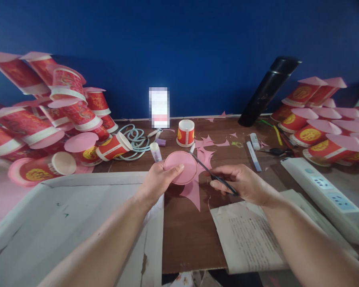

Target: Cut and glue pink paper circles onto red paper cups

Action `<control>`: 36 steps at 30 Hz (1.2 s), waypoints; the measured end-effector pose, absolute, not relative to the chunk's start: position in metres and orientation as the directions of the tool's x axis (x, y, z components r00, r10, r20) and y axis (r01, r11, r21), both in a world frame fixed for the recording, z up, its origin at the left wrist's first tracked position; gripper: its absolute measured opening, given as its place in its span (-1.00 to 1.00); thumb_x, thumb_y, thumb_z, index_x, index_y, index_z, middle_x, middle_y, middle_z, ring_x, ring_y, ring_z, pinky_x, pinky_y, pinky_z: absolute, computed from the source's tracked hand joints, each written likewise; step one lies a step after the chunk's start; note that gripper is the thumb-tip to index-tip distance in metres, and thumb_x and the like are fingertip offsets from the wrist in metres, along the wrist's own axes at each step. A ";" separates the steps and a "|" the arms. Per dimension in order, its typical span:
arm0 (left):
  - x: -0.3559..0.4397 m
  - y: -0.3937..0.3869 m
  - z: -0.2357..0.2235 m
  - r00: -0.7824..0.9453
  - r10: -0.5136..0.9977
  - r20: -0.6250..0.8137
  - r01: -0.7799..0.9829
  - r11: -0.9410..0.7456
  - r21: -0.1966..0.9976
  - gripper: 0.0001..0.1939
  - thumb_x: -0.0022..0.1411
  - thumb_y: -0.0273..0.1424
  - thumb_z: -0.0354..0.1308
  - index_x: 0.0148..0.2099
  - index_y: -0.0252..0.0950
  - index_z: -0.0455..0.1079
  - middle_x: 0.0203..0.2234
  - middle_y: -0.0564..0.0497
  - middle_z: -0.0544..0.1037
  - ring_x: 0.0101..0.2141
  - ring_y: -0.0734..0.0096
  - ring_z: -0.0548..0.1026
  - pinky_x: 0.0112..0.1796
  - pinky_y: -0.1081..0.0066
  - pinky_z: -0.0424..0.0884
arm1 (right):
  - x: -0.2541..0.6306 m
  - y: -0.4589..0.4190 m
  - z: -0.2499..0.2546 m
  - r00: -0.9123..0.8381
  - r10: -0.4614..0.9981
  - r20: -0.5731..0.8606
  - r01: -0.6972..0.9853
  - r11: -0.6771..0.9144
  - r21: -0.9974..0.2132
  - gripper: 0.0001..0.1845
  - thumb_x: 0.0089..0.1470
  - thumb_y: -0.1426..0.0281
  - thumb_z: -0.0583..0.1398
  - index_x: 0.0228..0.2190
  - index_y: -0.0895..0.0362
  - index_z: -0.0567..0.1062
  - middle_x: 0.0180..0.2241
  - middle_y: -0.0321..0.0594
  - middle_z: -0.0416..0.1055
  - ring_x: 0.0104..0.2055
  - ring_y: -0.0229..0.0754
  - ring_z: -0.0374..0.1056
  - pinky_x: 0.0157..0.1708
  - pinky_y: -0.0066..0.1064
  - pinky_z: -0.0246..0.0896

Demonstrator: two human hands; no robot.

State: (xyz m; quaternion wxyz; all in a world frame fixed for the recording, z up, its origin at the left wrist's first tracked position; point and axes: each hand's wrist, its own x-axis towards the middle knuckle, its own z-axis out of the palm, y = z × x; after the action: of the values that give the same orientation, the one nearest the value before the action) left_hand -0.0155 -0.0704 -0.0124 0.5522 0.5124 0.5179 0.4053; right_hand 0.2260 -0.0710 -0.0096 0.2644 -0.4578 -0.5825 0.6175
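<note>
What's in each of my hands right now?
Left hand: holding a round pink paper disc.
Right hand: holding black-handled scissors at the disc's edge.

There were two hands, the left hand [155, 179] and the right hand [242, 183], one pair of scissors [224, 184], one pink disc [179, 175], one upright cup [186, 133], one black flask [266, 89], one power strip [323, 191] and two piles of cups [68, 81], too overlapped to count.
</note>
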 end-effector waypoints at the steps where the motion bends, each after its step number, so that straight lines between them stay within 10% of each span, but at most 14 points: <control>1: -0.015 -0.071 -0.012 0.137 0.978 -0.157 0.077 0.148 0.986 -0.65 0.12 -0.13 0.20 -0.27 -0.35 0.49 -0.41 -0.03 0.55 -0.30 0.26 0.48 -0.25 0.35 0.36 | 0.226 -0.071 -0.010 -0.444 0.859 -0.254 0.204 -0.179 -0.962 -0.58 -0.05 0.31 0.36 -0.10 0.08 0.57 -0.49 -0.31 0.52 -0.57 -0.37 0.37 -0.63 -0.59 0.26; 36: -0.014 -0.071 -0.003 0.050 0.986 -0.159 0.109 0.153 0.982 -0.66 0.08 -0.17 0.24 -0.23 -0.36 0.51 -0.38 -0.04 0.59 -0.29 0.23 0.50 -0.23 0.34 0.36 | 0.222 -0.072 -0.008 -0.380 0.903 -0.199 0.248 -0.107 -0.963 -0.64 -0.04 0.17 0.33 -0.27 0.17 0.58 -0.54 -0.32 0.32 -0.54 -0.39 0.18 -0.57 -0.52 0.15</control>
State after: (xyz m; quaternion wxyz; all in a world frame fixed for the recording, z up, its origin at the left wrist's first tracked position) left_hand -0.0138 -0.0709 -0.0034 0.5251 0.4992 0.5484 0.4177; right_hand 0.2217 -0.0724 -0.0084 0.2867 -0.4771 -0.6034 0.5710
